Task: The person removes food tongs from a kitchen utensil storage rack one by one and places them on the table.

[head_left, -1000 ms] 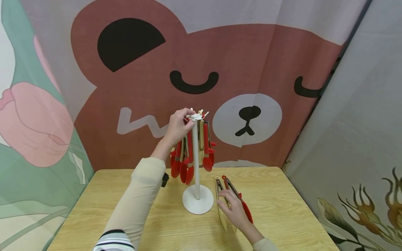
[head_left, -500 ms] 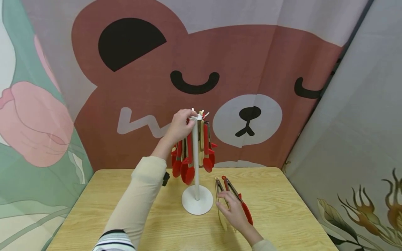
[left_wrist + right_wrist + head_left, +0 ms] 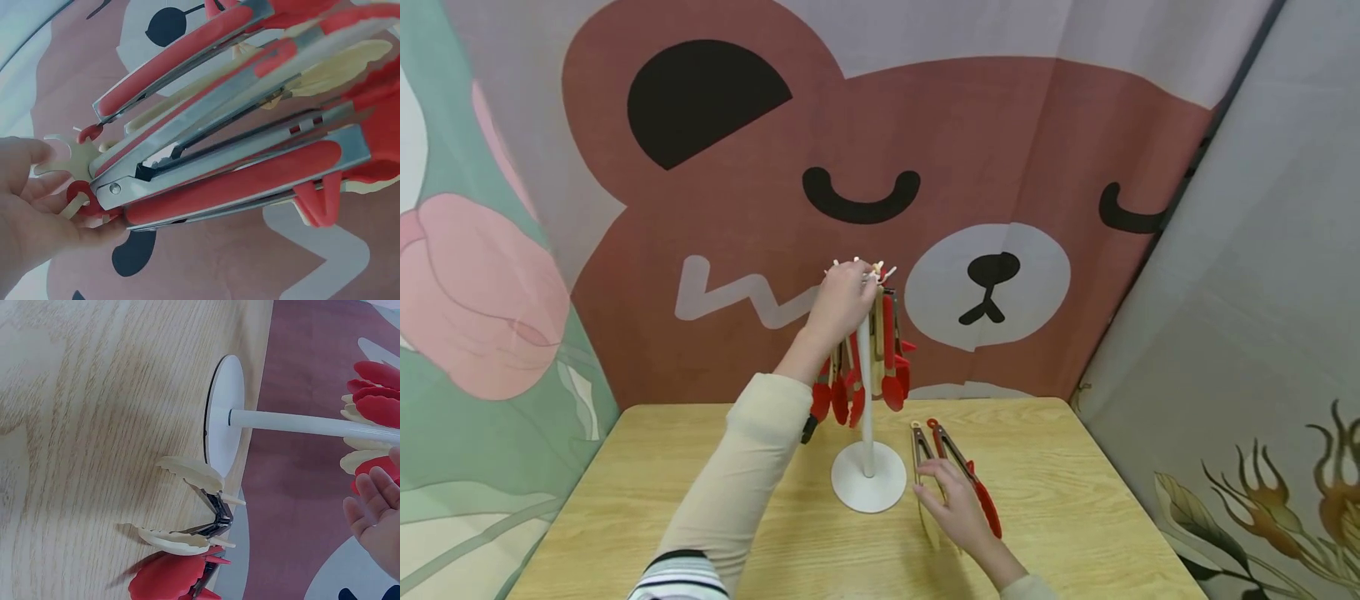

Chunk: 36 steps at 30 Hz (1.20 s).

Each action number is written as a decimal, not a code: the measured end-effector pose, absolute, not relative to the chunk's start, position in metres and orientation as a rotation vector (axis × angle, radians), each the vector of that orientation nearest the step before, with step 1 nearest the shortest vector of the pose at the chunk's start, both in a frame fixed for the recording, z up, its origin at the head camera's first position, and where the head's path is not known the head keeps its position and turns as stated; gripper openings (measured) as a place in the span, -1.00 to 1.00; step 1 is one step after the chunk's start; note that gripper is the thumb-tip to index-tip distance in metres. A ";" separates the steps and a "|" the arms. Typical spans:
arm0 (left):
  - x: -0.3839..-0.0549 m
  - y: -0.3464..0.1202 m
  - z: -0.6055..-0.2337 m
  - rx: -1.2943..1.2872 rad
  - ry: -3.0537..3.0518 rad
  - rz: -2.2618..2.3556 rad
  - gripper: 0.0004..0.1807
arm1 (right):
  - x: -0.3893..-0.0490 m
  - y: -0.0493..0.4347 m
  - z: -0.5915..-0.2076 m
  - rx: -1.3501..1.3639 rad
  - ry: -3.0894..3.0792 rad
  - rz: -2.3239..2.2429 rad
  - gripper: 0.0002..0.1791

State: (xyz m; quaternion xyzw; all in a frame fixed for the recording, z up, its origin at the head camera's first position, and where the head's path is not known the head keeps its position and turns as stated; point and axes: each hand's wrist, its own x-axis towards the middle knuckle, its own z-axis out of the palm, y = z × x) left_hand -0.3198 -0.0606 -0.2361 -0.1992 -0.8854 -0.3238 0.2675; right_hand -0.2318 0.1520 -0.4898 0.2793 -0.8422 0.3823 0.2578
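My left hand (image 3: 846, 298) grips the hooked top of a white stand (image 3: 867, 417). In the left wrist view, its thumb and fingers lie around the white hooks (image 3: 75, 159), close to the red ring of one tongs. Several red tongs (image 3: 237, 181) and beige ones hang from the hooks, heads down. My right hand (image 3: 953, 500) holds nothing, its fingers relaxed above two tongs lying on the table. One is a beige-headed tongs (image 3: 181, 540) with its jaws spread; beside it lies a red tongs (image 3: 165, 578).
The stand's round white base (image 3: 868, 492) rests on the wooden table (image 3: 1037, 467). A curtain with a bear print (image 3: 737, 208) hangs right behind the table's back edge. More printed cloth closes off the left and right sides.
My left hand has shifted a little right and toward the front around the stand's top, and the hanging tongs have turned slightly. The right hand stays almost in place.
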 end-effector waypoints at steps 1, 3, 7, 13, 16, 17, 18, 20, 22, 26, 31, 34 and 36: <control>-0.321 -0.060 -0.236 -0.544 -2.378 -0.861 -0.74 | -0.232 0.152 -0.490 0.755 -2.285 1.035 -0.74; -0.322 -0.060 -0.237 -0.562 -2.358 -0.850 -0.76 | -0.231 0.153 -0.490 0.747 -2.290 1.037 -0.74; -0.324 -0.063 -0.237 -0.592 -2.346 -0.869 -0.78 | -0.231 0.154 -0.491 0.732 -2.307 1.054 -0.74; -0.326 -0.067 -0.240 -0.621 -2.315 -0.943 -0.81 | -0.231 0.154 -0.490 0.740 -2.315 1.055 -0.75; -0.327 -0.070 -0.241 -0.664 -2.281 -0.975 -0.81 | -0.231 0.155 -0.490 0.755 -2.312 1.054 -0.75; -0.328 -0.071 -0.242 -0.684 -2.267 -0.983 -0.81 | -0.231 0.155 -0.491 0.758 -2.310 1.050 -0.75; -0.329 -0.072 -0.242 -0.703 -2.253 -0.992 -0.81 | -0.231 0.155 -0.491 0.760 -2.308 1.051 -0.75; -0.331 -0.075 -0.243 -0.734 -2.226 -1.014 -0.81 | -0.230 0.155 -0.492 0.767 -2.300 1.059 -0.73; -0.334 -0.077 -0.244 -0.753 -2.206 -1.037 -0.81 | -0.231 0.155 -0.494 0.777 -2.291 1.065 -0.72; -0.338 -0.080 -0.246 -0.777 -2.188 -1.082 -0.81 | -0.231 0.155 -0.495 0.804 -2.270 1.065 -0.72; -0.341 -0.082 -0.245 -0.811 -2.177 -1.128 -0.83 | -0.232 0.155 -0.493 0.808 -2.263 1.058 -0.73; -0.340 -0.084 -0.245 -0.814 -2.184 -1.147 -0.84 | -0.231 0.155 -0.493 0.800 -2.271 1.064 -0.73; -0.340 -0.085 -0.245 -0.810 -2.196 -1.153 -0.85 | -0.230 0.155 -0.492 0.801 -2.275 1.072 -0.73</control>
